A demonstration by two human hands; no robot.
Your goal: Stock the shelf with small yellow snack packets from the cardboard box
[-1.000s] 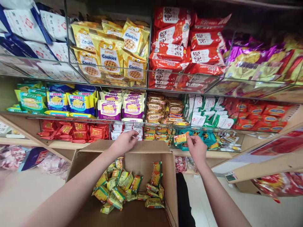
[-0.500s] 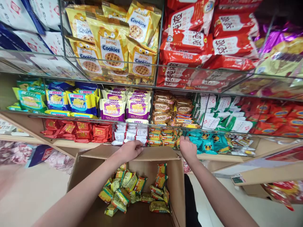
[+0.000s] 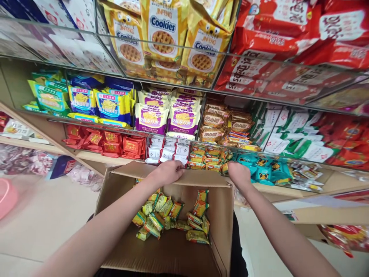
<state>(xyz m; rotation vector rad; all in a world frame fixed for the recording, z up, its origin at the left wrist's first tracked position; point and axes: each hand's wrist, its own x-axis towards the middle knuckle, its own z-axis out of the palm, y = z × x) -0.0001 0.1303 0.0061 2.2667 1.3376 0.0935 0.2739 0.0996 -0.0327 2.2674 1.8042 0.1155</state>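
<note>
Between my forearms sits an open cardboard box (image 3: 161, 252) with several small yellow-and-green wrapped snack packets (image 3: 157, 221) loose inside. My left hand (image 3: 170, 172) is over the box's far flap, fingers curled together beside the small white-and-red packets (image 3: 168, 153) on the lowest shelf; its fingertips are partly hidden. At the far right corner of the box is my right hand (image 3: 240, 176), closed, against a compartment of small orange-and-yellow packets (image 3: 213, 161). An orange-yellow edge shows at its fingertips, but I cannot tell whether it is gripped.
Clear dividers and front strips (image 3: 173, 43) edge the shelves of bagged biscuits. Red packets (image 3: 105, 143) lie left of my hands, teal packets (image 3: 263, 172) to the right. A pink basin (image 3: 6, 196) stands on the floor at far left.
The view has tilted down and turned left, so shelves and box appear shifted right and the shelves higher. A pink basin has come into view. Both hands stay near the box's far edge.
</note>
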